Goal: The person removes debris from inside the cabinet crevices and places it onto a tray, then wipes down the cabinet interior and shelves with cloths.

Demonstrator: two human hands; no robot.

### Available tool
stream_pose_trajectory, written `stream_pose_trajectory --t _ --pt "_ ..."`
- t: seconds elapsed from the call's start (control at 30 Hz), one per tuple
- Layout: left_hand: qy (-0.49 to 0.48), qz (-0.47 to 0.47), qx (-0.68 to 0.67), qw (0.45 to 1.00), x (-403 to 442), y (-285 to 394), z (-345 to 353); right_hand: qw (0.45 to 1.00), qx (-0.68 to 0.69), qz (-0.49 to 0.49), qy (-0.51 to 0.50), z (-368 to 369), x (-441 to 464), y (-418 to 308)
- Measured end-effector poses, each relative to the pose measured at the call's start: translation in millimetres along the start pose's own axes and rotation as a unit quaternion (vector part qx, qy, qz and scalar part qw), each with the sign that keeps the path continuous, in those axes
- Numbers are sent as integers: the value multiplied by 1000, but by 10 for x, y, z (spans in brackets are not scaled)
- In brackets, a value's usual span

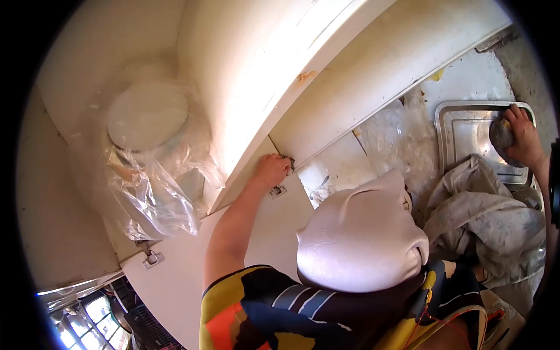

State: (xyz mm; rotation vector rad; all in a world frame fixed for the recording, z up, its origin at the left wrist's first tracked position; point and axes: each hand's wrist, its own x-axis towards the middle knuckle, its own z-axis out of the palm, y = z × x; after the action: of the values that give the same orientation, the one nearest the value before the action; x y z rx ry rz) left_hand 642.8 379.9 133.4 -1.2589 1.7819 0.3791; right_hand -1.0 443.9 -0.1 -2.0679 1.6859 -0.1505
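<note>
My left hand [273,170] is closed at the inner edge of a white cabinet panel. Its fingers curl over a small, dark, crumpled thing [288,163], mostly hidden and too small to name. Just below that hand is a metal hinge [277,191]. Out at the far right, my right hand [525,140] grips a dark grey rounded lump [501,139] over a shallow metal tray [439,131]. I cannot tell whether the lump is stone or bunched cloth.
A crumpled, stained pale cloth [490,227] overlaps the tray's lower side. Clear plastic sheeting [388,137] lies left of the tray. Inside the cabinet, a clear plastic bag [154,201] covers a round white object [149,115]. A smooth pale shape [359,239] blocks the middle of my view.
</note>
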Motion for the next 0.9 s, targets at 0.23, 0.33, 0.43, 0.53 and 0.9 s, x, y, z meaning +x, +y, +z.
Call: stream_pose_trajectory --t 0.23,0.33,0.43,0.53,0.9 --pt "-22 53 149 987 106 -79 -183 1000 -4 -18 22 34 -18 8" --pt "44 -1 147 988 299 -332 -271 1000 0 -18 18 40 -11 1" --pt "146 -126 229 954 429 -399 -326 1000 -1 -15 16 23 -18 -21" --pt "231 -170 252 924 744 -788 -84 1000 7 -1 9 -51 -40 -97" --pt "317 -242 31 917 1260 -591 -186 1000 -1 11 16 -84 -16 -158"
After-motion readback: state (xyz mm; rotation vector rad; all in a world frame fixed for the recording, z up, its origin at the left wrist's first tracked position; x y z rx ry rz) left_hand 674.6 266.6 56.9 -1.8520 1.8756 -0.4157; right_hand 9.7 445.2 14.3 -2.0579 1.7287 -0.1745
